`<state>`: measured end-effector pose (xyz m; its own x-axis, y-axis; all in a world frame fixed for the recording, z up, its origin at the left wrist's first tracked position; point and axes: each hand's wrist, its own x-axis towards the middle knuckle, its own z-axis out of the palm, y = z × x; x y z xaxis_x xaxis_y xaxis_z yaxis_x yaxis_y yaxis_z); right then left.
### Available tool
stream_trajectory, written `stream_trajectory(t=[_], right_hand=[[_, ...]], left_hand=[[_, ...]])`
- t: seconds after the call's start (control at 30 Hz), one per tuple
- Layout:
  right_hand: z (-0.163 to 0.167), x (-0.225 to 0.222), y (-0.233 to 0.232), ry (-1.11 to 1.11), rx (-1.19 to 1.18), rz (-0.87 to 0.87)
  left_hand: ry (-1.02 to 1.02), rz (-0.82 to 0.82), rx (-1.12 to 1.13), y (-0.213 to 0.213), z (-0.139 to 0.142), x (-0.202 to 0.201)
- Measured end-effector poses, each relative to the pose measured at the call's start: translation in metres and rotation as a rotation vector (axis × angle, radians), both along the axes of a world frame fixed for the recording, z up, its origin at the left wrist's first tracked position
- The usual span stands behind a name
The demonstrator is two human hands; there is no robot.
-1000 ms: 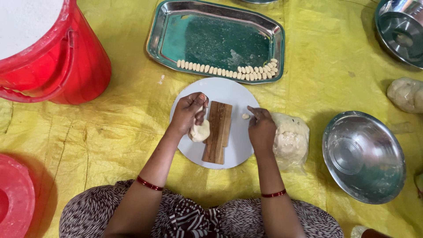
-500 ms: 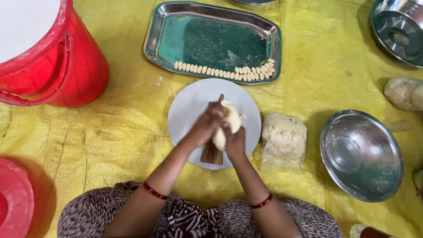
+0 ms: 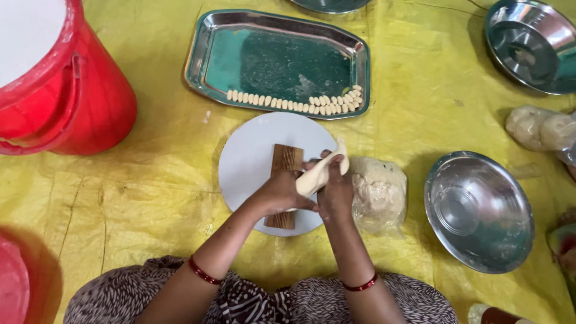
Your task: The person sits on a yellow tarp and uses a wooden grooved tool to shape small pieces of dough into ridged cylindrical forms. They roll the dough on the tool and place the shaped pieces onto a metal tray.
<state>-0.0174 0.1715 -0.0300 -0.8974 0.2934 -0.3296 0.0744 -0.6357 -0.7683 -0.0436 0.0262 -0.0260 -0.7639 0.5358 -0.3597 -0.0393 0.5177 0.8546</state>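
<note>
Hands (image 3: 312, 189) on dough (image 3: 321, 173) — board (image 3: 285, 165) beneath

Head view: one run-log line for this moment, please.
left hand + right hand: holding dough | above ribbed board | on white plate

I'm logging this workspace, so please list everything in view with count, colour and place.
Dough roll: one, pale, between both hands.
Ridged board: one, brown, on the plate.
Plate: one, white, centre.
Tray: one, steel, top centre.
Shaped pieces: one row, pale, along the tray's near edge.
Bagged dough: one, right of the plate.
Bowl: one, steel, right.
Bucket: one, red, top left.
Sheet: one, yellow, underneath everything.
Left hand, right hand: on the dough.
</note>
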Motion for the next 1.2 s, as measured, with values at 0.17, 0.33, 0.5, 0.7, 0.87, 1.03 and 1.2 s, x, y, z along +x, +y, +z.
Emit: stream_trajectory(t=[0.17, 0.33, 0.5, 0.7, 0.87, 1.03, 1.2], right_hand=[[0.011, 0.006, 0.027, 0.080, -0.353, -0.068], [0.008, 0.011, 0.039, 0.272, -0.433, 0.045], [-0.004, 0.016, 0.015, 0.252, -0.162, 0.148], [0.029, 0.017, 0.013, 0.010, 0.362, 0.306], [0.051, 0.014, 0.029, 0.044, -0.304, 0.199], [0.034, 0.012, 0.033, 0.070, -0.330, 0.073], [0.022, 0.005, 0.048, 0.072, -0.238, 0.191]], left_hand=[[-0.007, -0.307, -0.354, 0.001, 0.029, 0.008], [0.122, -0.363, -0.431, -0.004, 0.037, 0.012], [0.238, -0.522, -0.112, -0.006, 0.023, 0.008], [-0.340, -0.208, 0.057, 0.017, 0.003, 0.022], [-0.055, -0.362, -0.096, 0.011, -0.001, 0.015], [-0.049, -0.332, -0.111, 0.007, 0.004, 0.013], [-0.011, -0.347, -0.249, 0.000, 0.013, 0.008]])
